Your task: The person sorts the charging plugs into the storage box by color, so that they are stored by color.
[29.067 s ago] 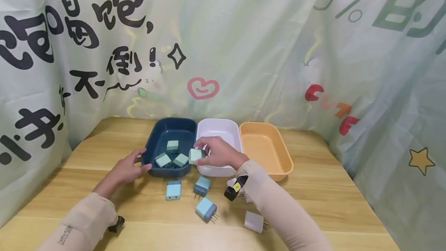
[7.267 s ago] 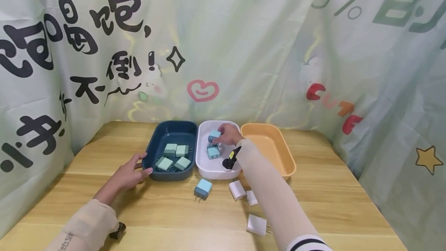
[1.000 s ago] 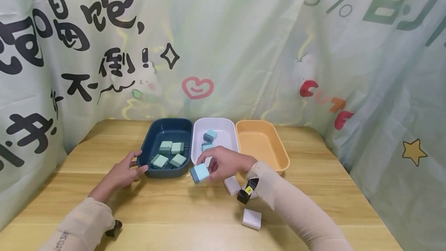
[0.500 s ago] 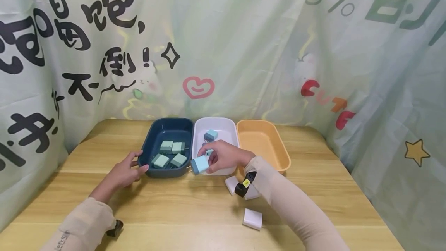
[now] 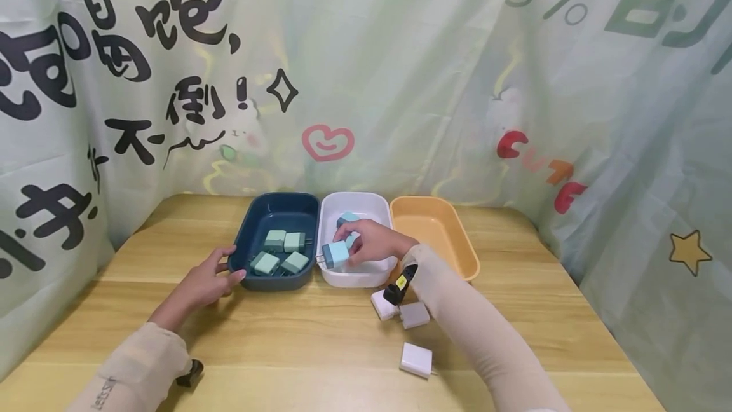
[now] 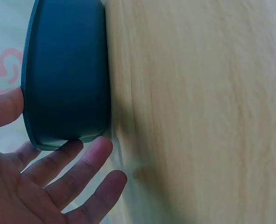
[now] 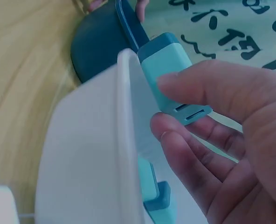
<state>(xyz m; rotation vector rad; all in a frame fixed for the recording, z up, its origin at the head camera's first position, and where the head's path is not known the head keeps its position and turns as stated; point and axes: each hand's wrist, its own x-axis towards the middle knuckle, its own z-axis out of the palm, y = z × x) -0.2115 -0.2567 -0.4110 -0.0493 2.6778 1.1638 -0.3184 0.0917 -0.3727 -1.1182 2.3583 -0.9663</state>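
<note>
My right hand (image 5: 374, 240) pinches a light-blue USB wall charger (image 5: 337, 254) between thumb and fingers, its prongs pointing left. The charger is over the front left part of the white tray (image 5: 366, 280); in the right wrist view its two USB slots face the palm. Light-blue chargers (image 7: 159, 200) lie inside that tray, partly hidden by the hand in the head view. My left hand (image 5: 206, 280) rests at the left front corner of the dark blue tray (image 5: 280, 208), fingers extended, thumb at its rim (image 6: 28, 70). Several pale green chargers (image 5: 275, 240) sit in the dark blue tray.
A yellow tray (image 5: 431, 234) stands at the right end of the row. White chargers lie on the wooden table (image 5: 286, 348): one in front (image 5: 416, 360), two closer to the trays, a greyish-looking one (image 5: 414, 315) and one (image 5: 383, 305) partly behind the wrist camera. A printed curtain hangs behind.
My right hand has carried the light-blue charger from above the table back and up, over the white tray. Earlier, another light-blue charger was being put there. The left hand stays at the dark blue tray.
</note>
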